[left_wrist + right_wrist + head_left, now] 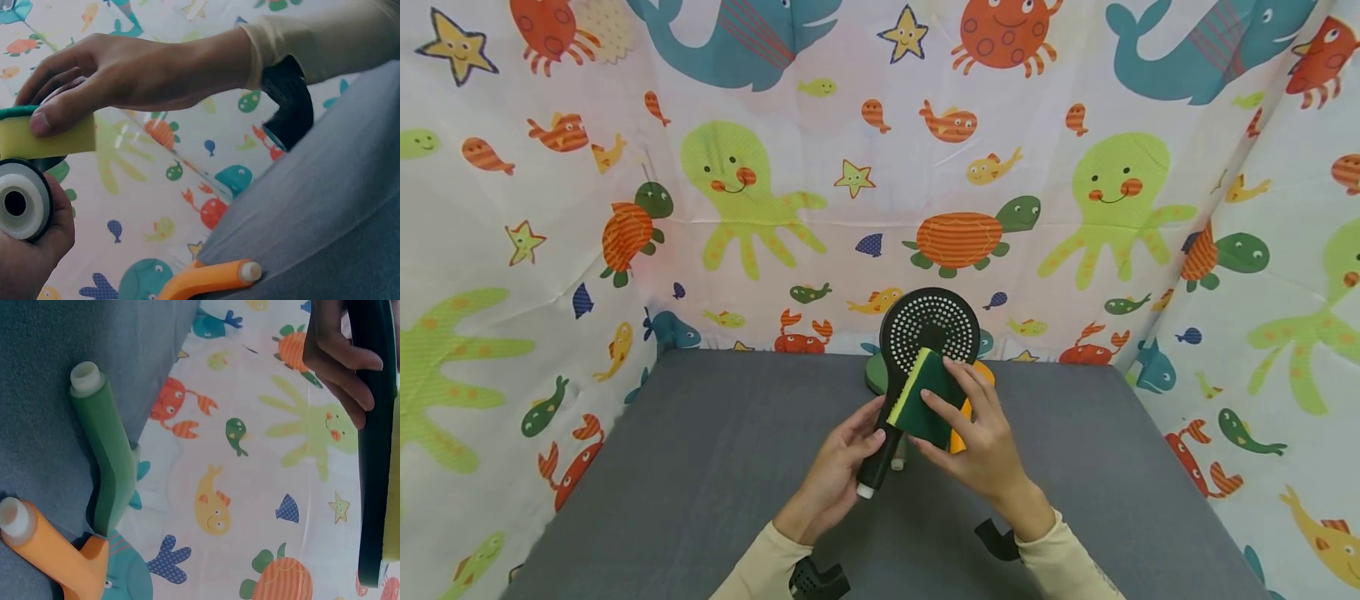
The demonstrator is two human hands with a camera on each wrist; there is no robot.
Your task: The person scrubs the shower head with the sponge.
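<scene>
Two hands: both are working on one black shower head, held above the table.
Shower head: its long axis is running from the round perforated face, far and up, down to the handle end near the person.
Sponge: it is lying flat on the head's neck, just below the face, green side up and yellow edge leftward.
Right hand: its fingers are curling round the sponge, pinching it against the head.
Left hand: its fingers are wrapping the handle.
Behind: orange and green shower heads are lying on the table.
</scene>
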